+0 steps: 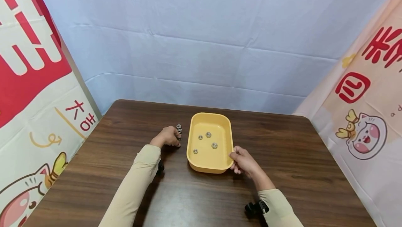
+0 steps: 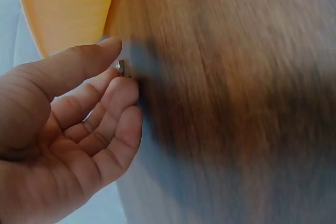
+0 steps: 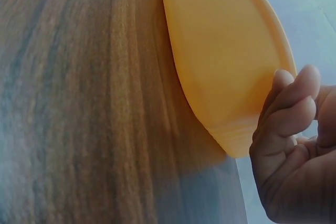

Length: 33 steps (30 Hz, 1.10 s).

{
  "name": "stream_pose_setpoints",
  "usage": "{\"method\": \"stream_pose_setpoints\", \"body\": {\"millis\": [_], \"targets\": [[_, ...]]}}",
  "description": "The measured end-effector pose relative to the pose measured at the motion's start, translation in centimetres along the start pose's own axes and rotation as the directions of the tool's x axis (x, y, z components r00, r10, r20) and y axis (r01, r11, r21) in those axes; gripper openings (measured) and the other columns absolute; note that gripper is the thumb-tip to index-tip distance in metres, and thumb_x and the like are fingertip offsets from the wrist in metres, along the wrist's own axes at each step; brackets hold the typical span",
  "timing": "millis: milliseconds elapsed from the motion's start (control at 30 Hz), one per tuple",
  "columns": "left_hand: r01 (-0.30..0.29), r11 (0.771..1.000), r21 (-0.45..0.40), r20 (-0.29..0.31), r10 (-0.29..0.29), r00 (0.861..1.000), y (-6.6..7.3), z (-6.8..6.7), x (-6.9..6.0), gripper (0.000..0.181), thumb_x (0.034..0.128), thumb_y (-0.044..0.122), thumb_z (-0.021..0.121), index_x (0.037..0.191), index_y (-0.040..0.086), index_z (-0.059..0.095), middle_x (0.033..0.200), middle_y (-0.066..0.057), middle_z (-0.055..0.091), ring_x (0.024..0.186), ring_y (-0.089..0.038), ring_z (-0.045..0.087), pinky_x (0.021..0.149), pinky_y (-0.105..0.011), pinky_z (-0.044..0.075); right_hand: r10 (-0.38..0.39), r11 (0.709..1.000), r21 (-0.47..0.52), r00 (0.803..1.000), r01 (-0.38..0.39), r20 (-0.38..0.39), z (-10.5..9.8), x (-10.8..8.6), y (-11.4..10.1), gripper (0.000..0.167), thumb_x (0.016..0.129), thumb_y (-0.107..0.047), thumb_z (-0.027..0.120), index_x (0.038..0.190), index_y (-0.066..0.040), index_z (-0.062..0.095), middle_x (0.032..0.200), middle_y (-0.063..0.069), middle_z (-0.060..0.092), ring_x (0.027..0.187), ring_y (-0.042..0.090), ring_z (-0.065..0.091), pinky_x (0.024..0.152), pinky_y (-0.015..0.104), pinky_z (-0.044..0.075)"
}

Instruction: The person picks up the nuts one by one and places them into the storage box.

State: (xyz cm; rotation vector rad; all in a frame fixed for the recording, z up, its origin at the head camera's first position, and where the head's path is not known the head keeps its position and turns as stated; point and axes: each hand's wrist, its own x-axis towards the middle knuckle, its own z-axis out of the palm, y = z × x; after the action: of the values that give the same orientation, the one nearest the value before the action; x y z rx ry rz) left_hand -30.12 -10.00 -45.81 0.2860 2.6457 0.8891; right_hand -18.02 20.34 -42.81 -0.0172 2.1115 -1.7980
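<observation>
A yellow plastic tray holds several metal hex nuts spread over its bottom. The right hand grips the tray's rim at the near right corner, thumb on top and fingers curled below. To the tray's left, several more nuts stand in a short row on the table. My left hand is beside this row and partly covers it. In the left wrist view, the left fingers are loosely bent, with a gap to the thumb. One small nut shows just past them, near the fingertips.
The dark wood table has rounded far corners. A pale cloth hangs behind it, and printed cloths hang at both sides. Black straps with small devices are on the wrists.
</observation>
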Motion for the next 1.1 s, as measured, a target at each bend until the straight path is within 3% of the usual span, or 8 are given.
{"method": "stream_pose_setpoints", "body": {"millis": [467,700,733,800,1100], "targets": [[0.089,0.985,-0.148,-0.087,-0.102,0.991,-0.3,0.9,0.6,0.015,0.0703,0.003,0.079,0.08,0.005,0.068,0.068,-0.005,0.062,0.055,-0.017,0.058,0.051,-0.029,0.05,-0.004,1.0,0.004,1.0,0.004,-0.004,-0.1,0.1,0.4,0.01,0.093,-0.001,0.041,0.085,0.003,0.039,0.055,0.006,0.052,0.038,0.008,0.045,0.037,0.02,0.037],[0.161,0.977,-0.14,-0.081,-0.174,0.981,-1.4,1.7,3.0,0.015,0.0677,0.004,0.08,0.065,0.008,0.066,0.062,-0.006,0.063,0.054,-0.021,0.059,0.05,-0.033,0.05,0.001,1.0,0.011,1.0,-0.001,-0.014,-0.2,0.1,0.4,0.011,0.094,-0.002,0.042,0.083,0.001,0.04,0.054,0.006,0.052,0.038,0.008,0.045,0.036,0.02,0.036],[0.145,0.98,-0.134,-0.082,-0.157,0.984,-1.6,1.7,3.0,0.016,0.0667,0.007,0.082,0.064,0.008,0.066,0.06,-0.005,0.062,0.053,-0.02,0.058,0.048,-0.032,0.049,0.002,1.0,0.01,1.0,-0.002,-0.013,-0.2,0.1,0.4,0.011,0.094,-0.002,0.042,0.083,0.002,0.04,0.054,0.006,0.052,0.038,0.008,0.045,0.036,0.02,0.036],[0.162,0.98,-0.115,-0.079,-0.172,0.982,-1.4,1.7,2.9,0.016,0.0676,0.008,0.082,0.063,0.008,0.067,0.059,-0.007,0.062,0.053,-0.021,0.058,0.049,-0.032,0.05,0.003,1.0,0.008,1.0,-0.003,-0.008,-0.2,0.2,0.4,0.011,0.094,-0.002,0.042,0.084,0.002,0.04,0.055,0.006,0.052,0.038,0.008,0.045,0.036,0.02,0.037],[0.109,0.989,-0.101,-0.133,-0.122,0.984,-0.4,1.2,0.5,0.021,0.072,0.011,0.076,0.057,0.006,0.062,0.054,-0.005,0.061,0.051,-0.02,0.059,0.049,-0.03,0.05,0.002,1.0,0.014,1.0,-0.002,-0.005,-0.2,0.2,0.6,0.011,0.094,-0.002,0.042,0.084,0.003,0.041,0.055,0.006,0.052,0.038,0.008,0.045,0.036,0.019,0.037]]}}
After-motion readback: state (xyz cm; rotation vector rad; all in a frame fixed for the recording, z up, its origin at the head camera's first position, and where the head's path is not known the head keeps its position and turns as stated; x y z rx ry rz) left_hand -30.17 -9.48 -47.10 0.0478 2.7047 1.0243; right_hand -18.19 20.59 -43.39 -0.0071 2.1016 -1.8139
